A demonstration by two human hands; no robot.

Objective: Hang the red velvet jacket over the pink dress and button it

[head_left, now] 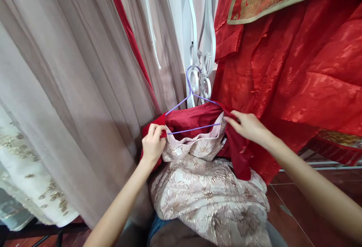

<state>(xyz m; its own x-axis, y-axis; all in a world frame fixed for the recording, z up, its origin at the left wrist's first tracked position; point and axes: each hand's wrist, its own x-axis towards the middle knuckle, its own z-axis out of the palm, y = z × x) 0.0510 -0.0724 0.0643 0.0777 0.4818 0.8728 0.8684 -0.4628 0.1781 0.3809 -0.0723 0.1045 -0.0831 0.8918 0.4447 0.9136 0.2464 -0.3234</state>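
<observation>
A purple wire hanger (pixel 189 100) hooks on a white scrolled metal frame (pixel 201 51). A dark red garment (pixel 198 117) drapes over the hanger, with a pink floral brocade dress (pixel 206 190) hanging inside it. My left hand (pixel 152 143) is closed in a pinch on the red garment's left shoulder at the hanger's end. My right hand (pixel 247 126) grips the red garment's right shoulder edge, fingers pressed on the cloth.
Sheer beige tulle (pixel 70 88) hangs at the left, with a white gold-embroidered gown (pixel 34 179) below it. Bright red satin robes (pixel 296 69) with gold trim fill the right. Dark red floor tiles (pixel 291 209) show at the lower right.
</observation>
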